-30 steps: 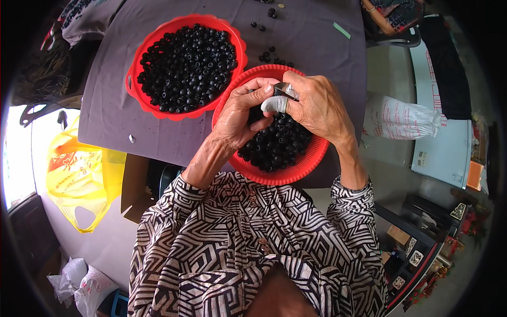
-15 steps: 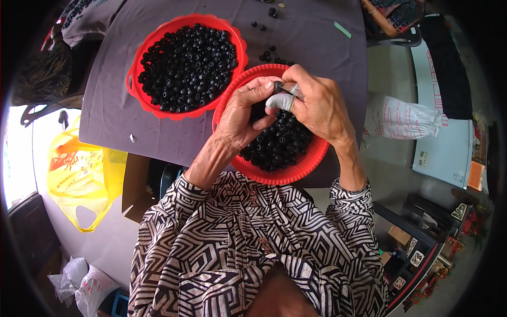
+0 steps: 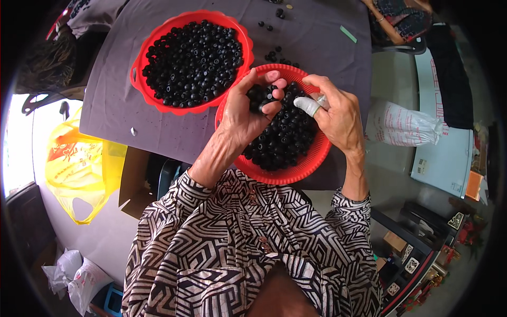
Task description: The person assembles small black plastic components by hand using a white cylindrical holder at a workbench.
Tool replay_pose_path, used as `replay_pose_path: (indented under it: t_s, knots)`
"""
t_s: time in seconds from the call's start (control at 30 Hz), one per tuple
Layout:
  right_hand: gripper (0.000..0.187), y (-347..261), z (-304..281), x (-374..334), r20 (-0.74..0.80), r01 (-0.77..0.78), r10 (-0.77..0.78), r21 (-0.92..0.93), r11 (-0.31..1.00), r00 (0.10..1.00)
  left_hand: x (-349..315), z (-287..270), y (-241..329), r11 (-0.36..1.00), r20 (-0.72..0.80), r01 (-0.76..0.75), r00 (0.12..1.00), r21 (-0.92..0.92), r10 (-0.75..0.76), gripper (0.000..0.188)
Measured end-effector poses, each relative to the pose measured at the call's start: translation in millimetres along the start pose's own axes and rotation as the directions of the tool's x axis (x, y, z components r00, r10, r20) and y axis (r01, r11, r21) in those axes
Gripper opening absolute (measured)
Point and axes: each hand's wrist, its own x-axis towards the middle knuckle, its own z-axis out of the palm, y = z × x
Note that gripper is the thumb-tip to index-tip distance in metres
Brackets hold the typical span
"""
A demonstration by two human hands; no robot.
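Two red plastic baskets hold round, shiny black beads, many showing a pale ring or hole. The nearer basket [image 3: 317, 158] is right below my hands, its beads [image 3: 280, 140] heaped inside. My left hand [image 3: 248, 105] is turned palm up over its left side, fingers curled around several black beads [image 3: 259, 98]. My right hand [image 3: 338, 113] hovers over the right rim, thumb and forefinger apart, with nothing visible between them. A whitish wrap [image 3: 306, 105] covers one of its digits. The second basket [image 3: 138, 79], with a scalloped rim, stands farther left, full of the same beads.
A grey cloth [image 3: 327, 31] covers the table, with loose beads [image 3: 274, 55] beyond the near basket and a green strip [image 3: 348, 34] at far right. A yellow plastic bag [image 3: 84, 174] hangs at the left edge. Another person's arm [image 3: 385, 24] shows at the far right.
My hands, together over the near basket before, have moved apart. The right hand has shifted right; the left palm has turned up, showing the beads in it.
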Motion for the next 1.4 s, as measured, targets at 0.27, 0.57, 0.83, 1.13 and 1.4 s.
replay_pose_path:
  t_s: [0.27,0.57,0.83,1.13,1.4]
  knots:
    - [0.031,-13,22,2,-0.010,0.282,-0.282,0.032,0.959,0.959,4,13,-10,0.980,-0.210,-0.200,0.958,-0.007,0.194,0.034]
    - [0.029,-5,34,8,-0.059,0.288,-0.284,0.091,0.953,0.957,-1,14,-9,0.981,-0.166,-0.184,0.967,0.059,0.192,0.024]
    - [0.031,-2,31,13,-0.181,0.224,-0.190,0.193,0.955,0.965,-15,15,-13,0.939,-0.015,-0.021,0.999,0.342,0.028,0.018]
    - [0.027,-12,13,12,-0.044,0.109,-0.099,0.393,0.913,0.994,-12,12,-4,0.875,0.105,-0.079,0.994,0.478,0.033,0.012]
    - [0.024,-7,2,15,-0.047,0.099,-0.089,0.324,0.941,0.995,-13,15,-3,0.862,0.133,-0.094,0.991,0.499,0.031,0.013]
